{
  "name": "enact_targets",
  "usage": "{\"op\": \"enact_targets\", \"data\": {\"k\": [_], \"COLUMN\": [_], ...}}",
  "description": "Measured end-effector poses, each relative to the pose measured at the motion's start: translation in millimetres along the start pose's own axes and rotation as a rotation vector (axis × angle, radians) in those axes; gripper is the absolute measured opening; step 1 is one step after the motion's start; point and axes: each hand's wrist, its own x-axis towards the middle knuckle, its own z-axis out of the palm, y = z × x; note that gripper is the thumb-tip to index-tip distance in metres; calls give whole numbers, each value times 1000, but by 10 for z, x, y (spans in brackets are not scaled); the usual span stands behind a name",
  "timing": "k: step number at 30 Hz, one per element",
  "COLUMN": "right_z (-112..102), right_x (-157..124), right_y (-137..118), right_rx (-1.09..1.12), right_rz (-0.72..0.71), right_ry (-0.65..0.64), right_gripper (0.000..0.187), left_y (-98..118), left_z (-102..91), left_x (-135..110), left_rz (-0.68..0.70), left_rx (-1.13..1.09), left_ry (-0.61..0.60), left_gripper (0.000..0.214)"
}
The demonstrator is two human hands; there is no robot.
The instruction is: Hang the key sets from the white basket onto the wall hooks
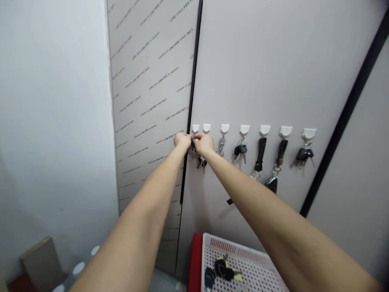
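Both my arms reach forward to the left end of a row of white wall hooks. My left hand (182, 140) and my right hand (204, 143) meet just below the leftmost hook (195, 128), their fingers pinched around a small bunch of keys (193, 142) with a metal ring. Whether the ring sits on the hook is hidden by my fingers. Under my right hand hangs another key bunch (201, 162), below the second hook (207, 128). A silver clasp with a ring (221, 147) hangs from the third hook, right of my right hand.
Further right hang black-headed keys (240, 151), a black strap (260, 154), a dark braided strap (282, 151) with a car key (271, 183), and another key bunch (303, 155). Below, a white perforated basket (237, 247) holds several black keys (223, 268). A red box (195, 259) stands beside it.
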Motion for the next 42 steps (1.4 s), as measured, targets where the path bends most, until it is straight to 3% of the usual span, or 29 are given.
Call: {"op": "enact_targets", "data": {"k": [5, 10, 13, 15, 19, 23, 26, 31, 36, 42], "right_z": [-2, -156, -277, -344, -468, -658, -832, -997, -991, -992], "right_x": [-79, -430, -805, -1094, -1703, -2287, -2647, -2928, -2912, -2903], "right_y": [50, 190, 379, 568, 1044, 1508, 1781, 1941, 1851, 1836], "right_rx": [-65, -38, -20, 7, 71, 65, 29, -13, -77, -89], "right_rz": [-32, -171, -229, -192, 59, 238, 312, 425, 395, 396], "right_ry": [-73, -86, -117, -172, -284, -348, -356, -380, -453, -411], "right_gripper": [27, 28, 27, 26, 26, 26, 26, 24, 22, 22], "left_y": [-95, -334, -539, -688, -996, -1288, -1442, -1534, -1551, -1538], "left_z": [20, -41, -21, 44, 271, 487, 536, 499, 518, 525], "left_x": [-62, -408, -803, -1146, -1924, -2608, -2930, -3066, -3036, -3051], "left_rz": [-24, 40, 51, 12, -117, -188, -198, -289, -388, -422], "left_rx": [95, 59, -45, -153, -222, -170, -63, -63, -190, -173], "left_ry": [41, 6, -134, -280, -544, -648, -724, -736, -709, -681], "left_gripper": [14, 15, 13, 13, 15, 14, 12, 10, 12, 8]}}
